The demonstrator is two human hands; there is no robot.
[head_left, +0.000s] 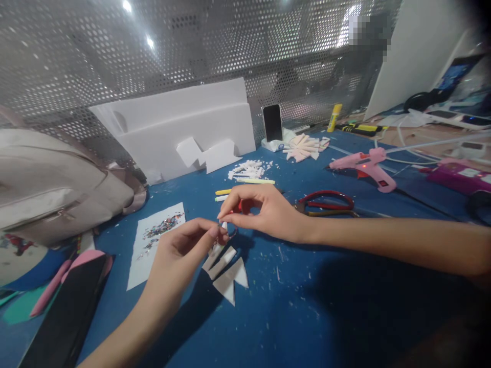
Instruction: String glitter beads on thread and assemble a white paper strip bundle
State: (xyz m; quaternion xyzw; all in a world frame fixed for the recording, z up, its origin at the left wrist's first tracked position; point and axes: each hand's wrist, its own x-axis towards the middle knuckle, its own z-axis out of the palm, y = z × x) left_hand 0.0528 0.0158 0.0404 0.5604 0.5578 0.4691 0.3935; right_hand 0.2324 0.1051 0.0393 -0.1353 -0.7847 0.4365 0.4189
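Note:
Over the middle of the blue table, my left hand is closed in a pinch on a small white piece. My right hand meets it from the right, thumb and forefinger pressed together at the piece's upper end; whatever they grip is too small to make out. Just below my left fingertips are pale cut strips and a notched white cutout; whether these touch the hand I cannot tell. Left of my left hand lies a white sheet strewn with small shiny gems.
Red-handled pliers lie behind my right wrist. Farther right rests a pink glue gun with a lit red light. White boards, white scraps, a phone and a glue stick line the back. A bag fills the left.

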